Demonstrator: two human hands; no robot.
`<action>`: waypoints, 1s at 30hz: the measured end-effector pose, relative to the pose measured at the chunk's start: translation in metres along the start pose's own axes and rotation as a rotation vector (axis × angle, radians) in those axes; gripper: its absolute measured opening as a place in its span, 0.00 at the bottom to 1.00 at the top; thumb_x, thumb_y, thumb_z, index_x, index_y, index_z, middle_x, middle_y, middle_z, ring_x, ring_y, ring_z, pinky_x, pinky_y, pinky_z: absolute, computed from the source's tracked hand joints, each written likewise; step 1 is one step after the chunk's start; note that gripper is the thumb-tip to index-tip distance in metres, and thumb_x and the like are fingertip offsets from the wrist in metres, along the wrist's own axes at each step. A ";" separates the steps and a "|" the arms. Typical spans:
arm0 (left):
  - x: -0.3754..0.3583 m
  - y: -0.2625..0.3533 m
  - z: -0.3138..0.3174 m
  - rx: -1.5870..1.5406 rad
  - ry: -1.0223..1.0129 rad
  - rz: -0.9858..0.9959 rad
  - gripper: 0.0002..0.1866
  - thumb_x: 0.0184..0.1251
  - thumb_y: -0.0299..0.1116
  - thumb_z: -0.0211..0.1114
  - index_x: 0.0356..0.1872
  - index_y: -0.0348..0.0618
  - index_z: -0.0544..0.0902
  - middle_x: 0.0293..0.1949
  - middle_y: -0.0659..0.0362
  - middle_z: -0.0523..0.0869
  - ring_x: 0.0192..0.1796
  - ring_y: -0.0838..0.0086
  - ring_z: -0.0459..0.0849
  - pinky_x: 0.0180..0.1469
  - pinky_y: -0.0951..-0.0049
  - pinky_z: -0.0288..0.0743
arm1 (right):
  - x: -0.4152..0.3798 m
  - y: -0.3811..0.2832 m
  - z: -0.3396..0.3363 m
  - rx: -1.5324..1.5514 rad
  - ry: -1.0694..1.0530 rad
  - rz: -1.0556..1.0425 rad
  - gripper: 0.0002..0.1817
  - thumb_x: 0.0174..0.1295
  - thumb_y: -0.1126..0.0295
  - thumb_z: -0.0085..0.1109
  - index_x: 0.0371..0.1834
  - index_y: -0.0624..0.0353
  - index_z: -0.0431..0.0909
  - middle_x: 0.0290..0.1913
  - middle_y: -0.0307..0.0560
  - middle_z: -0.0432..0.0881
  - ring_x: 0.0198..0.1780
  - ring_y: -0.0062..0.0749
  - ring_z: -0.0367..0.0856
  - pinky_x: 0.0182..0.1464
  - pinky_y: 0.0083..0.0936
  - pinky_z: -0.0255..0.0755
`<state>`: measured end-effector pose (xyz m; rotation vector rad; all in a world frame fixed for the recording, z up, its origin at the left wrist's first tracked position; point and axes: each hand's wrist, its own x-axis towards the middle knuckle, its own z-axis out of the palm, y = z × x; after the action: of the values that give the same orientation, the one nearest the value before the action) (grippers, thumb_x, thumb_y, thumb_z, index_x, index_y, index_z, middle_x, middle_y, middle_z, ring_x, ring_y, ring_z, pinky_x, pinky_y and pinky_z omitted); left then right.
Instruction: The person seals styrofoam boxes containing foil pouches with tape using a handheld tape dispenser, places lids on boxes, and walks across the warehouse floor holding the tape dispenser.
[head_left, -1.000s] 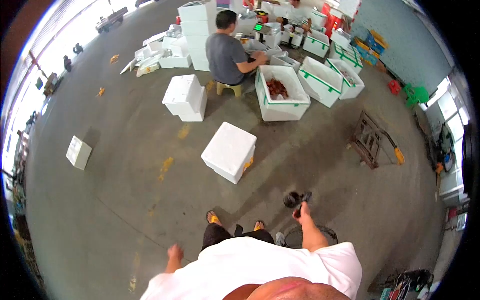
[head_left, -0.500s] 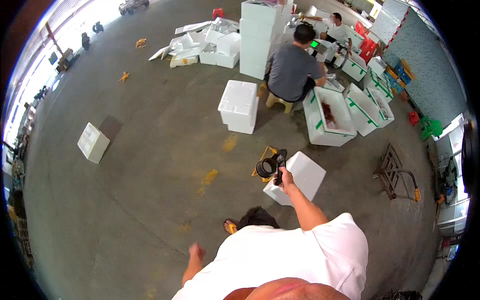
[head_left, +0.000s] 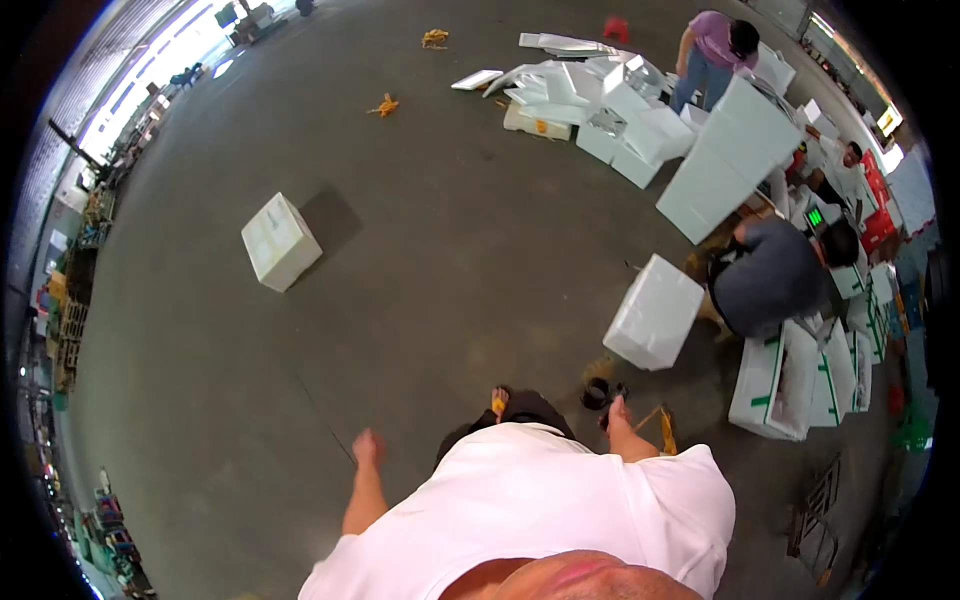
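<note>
The black tape dispenser (head_left: 597, 394), or a tool with a round black ring much like one, is held in my right hand (head_left: 618, 412) at lower right centre. A white foam box (head_left: 654, 312) stands on the floor just beyond it. My left hand (head_left: 369, 449) hangs over the grey floor at lower centre, touching nothing; it is blurred and its fingers cannot be made out. Farther off at the left, a lone white box (head_left: 281, 243) sits on the floor.
A person in grey (head_left: 770, 278) sits bent over at the right, near open white boxes with green tape (head_left: 775, 385). Behind are tall stacked boxes (head_left: 730, 150), a foam pile (head_left: 560, 90) and a person in purple (head_left: 716, 42). A metal cart (head_left: 815, 520) is at lower right.
The view has swung left, so the boxes and people sit farther right. The person in purple has come into view. My right hand still holds the black tool.
</note>
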<state>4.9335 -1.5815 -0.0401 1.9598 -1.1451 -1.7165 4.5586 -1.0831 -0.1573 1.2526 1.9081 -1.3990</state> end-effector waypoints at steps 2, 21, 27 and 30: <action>0.013 -0.009 -0.007 0.228 0.016 -0.250 0.12 0.68 0.40 0.56 0.29 0.43 0.79 0.24 0.57 0.79 0.28 0.67 0.78 0.30 0.64 0.72 | -0.001 -0.082 0.091 0.070 -0.057 -0.038 0.22 0.58 0.49 0.52 0.38 0.60 0.74 0.20 0.48 0.72 0.19 0.37 0.73 0.20 0.37 0.69; 0.524 0.880 0.650 0.189 -0.514 0.570 0.15 0.71 0.43 0.54 0.25 0.47 0.74 0.21 0.67 0.73 0.23 0.80 0.71 0.25 0.74 0.65 | -0.036 -0.573 0.612 0.038 -0.042 0.025 0.25 0.57 0.51 0.53 0.46 0.63 0.76 0.33 0.51 0.77 0.26 0.39 0.78 0.23 0.38 0.73; 0.565 1.151 0.821 0.020 -0.575 0.925 0.16 0.73 0.44 0.55 0.27 0.48 0.73 0.26 0.69 0.72 0.29 0.84 0.68 0.30 0.79 0.60 | 0.051 -0.708 0.795 0.139 0.098 0.159 0.30 0.60 0.47 0.50 0.51 0.64 0.77 0.36 0.53 0.79 0.27 0.43 0.78 0.26 0.44 0.74; 0.654 1.159 0.851 0.105 -0.641 0.810 0.16 0.72 0.44 0.55 0.25 0.48 0.72 0.23 0.69 0.70 0.25 0.82 0.67 0.27 0.77 0.60 | 0.058 -0.835 0.911 0.180 0.046 0.095 0.31 0.59 0.46 0.51 0.49 0.66 0.77 0.41 0.54 0.79 0.31 0.44 0.79 0.29 0.45 0.73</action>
<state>3.6984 -2.5591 0.0800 0.7313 -1.9106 -1.8127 3.6766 -1.9502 -0.1315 1.4517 1.7581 -1.5312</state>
